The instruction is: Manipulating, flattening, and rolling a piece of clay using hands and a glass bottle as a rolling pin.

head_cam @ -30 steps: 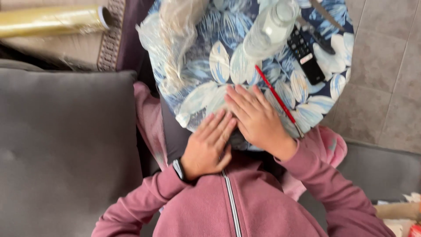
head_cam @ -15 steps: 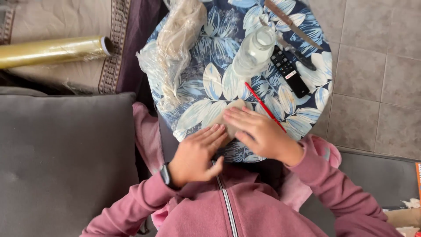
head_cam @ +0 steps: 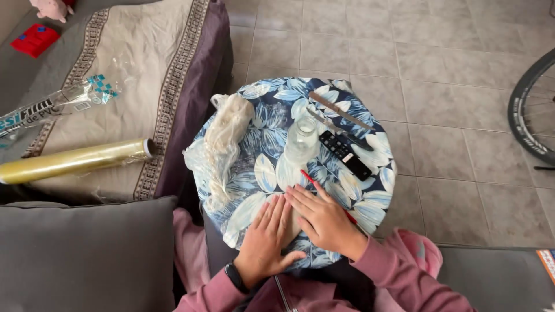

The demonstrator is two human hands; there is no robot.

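My left hand [head_cam: 266, 240] and my right hand [head_cam: 322, 218] lie flat, fingers together, side by side on the near edge of a small round table [head_cam: 260, 136] covered in a blue leaf-print cloth. A red pen [head_cam: 308, 178] runs under my right hand. Beyond my fingertips stands a clear glass jar [head_cam: 300, 140]. A black remote [head_cam: 346, 155], a knife [head_cam: 328, 123] and a flat wooden stick [head_cam: 340, 111] lie at the table's right. A crumpled clear plastic bag with something pale inside [head_cam: 222, 144] lies along the left side.
A grey cushion [head_cam: 81, 254] sits at my left. A bed cover [head_cam: 110, 75] holds a yellow roll of film [head_cam: 75, 162], a clear plastic sleeve [head_cam: 52, 104] and a red box [head_cam: 34, 39]. Tiled floor [head_cam: 439, 63] spreads right, with a bicycle wheel [head_cam: 529, 110].
The view has tilted upward, so the table and hands sit lower in the picture and more floor shows. My hands stay flat on the table's near edge, now closer together.
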